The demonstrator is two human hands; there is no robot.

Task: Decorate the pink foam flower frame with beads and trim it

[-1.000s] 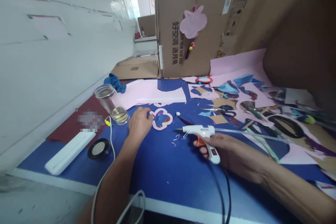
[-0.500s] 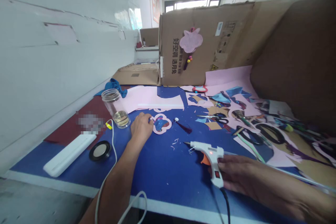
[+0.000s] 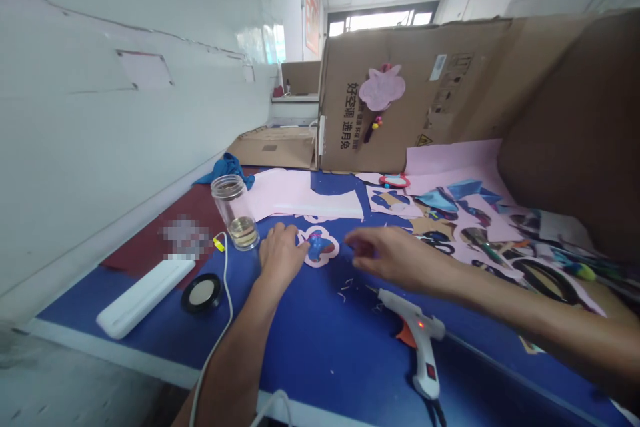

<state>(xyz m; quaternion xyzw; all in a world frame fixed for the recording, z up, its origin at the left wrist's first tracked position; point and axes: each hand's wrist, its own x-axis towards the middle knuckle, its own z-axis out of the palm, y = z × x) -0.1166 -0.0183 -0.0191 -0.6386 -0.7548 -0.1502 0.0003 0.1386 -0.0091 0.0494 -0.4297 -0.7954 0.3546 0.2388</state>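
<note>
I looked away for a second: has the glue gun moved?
Yes. The glue gun lies farther from the pink flower cutout, nearer the camera, and the right hand has let go.

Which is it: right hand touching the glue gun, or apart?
Apart. The head view shows the right hand hovering above the table, with a strip of blue surface between it and the glue gun lying below.

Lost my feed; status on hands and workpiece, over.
Left hand on edge of pink flower-shaped craft cutout, grip unclear. Right hand empty, open, near it. White glue gun lying apart on blue table.
</note>
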